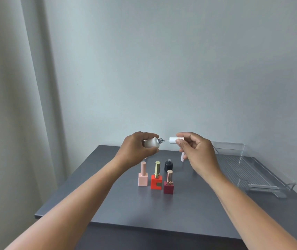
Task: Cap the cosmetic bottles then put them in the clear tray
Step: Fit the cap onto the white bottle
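My left hand [136,147] wrapped round a frosted white round bottle [152,143] tipped sideways, my right hand [194,150] pinching its white cylindrical brush cap [173,140], brush tip just at the threaded neck, above the dark grey table [126,204]

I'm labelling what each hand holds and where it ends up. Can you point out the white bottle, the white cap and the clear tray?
white bottle [152,143]: head view, on its rounded body.
white cap [172,140]: head view, on its exposed end.
clear tray [241,156]: head view, on its far wall.
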Available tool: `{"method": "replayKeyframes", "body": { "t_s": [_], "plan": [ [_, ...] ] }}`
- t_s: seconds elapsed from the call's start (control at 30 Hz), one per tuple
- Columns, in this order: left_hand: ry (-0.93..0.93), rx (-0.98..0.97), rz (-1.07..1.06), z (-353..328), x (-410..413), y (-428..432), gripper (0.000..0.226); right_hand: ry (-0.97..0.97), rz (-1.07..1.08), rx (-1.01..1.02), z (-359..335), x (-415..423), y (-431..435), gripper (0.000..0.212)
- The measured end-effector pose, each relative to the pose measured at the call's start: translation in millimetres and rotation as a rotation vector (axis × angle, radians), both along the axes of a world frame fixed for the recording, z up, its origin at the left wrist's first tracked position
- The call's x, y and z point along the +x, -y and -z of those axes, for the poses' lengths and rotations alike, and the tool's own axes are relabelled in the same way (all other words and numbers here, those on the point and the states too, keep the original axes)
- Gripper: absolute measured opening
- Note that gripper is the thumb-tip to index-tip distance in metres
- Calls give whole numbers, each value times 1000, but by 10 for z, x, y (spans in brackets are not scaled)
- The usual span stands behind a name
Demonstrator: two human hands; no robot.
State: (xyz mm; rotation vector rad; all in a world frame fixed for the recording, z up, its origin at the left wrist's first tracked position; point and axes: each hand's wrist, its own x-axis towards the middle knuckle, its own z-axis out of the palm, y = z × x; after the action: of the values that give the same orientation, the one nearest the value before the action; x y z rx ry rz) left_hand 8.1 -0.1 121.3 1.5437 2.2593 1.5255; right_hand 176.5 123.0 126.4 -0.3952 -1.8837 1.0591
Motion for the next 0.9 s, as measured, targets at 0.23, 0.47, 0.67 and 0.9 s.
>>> {"method": "replayKeyframes", "body": {
  "t_s": [0.23, 0.47, 0.67, 0.9],
  "plan": [
    [3, -35, -24, 7, 37, -18, 41, -2, 39, 0, -39, 26, -13, 25],
    [14, -10, -30, 31, 71, -59, 34, 39, 48, 5, -12, 46, -50, 28],
    [-13, 1, -2, 7, 136, -83, 31, 49, 33, 34, -22, 34, -64, 26],
    [-9, 34, 12, 14, 184, -106, 30, 78, 36, 38, 28, -5, -130, 14]
  ]
}}
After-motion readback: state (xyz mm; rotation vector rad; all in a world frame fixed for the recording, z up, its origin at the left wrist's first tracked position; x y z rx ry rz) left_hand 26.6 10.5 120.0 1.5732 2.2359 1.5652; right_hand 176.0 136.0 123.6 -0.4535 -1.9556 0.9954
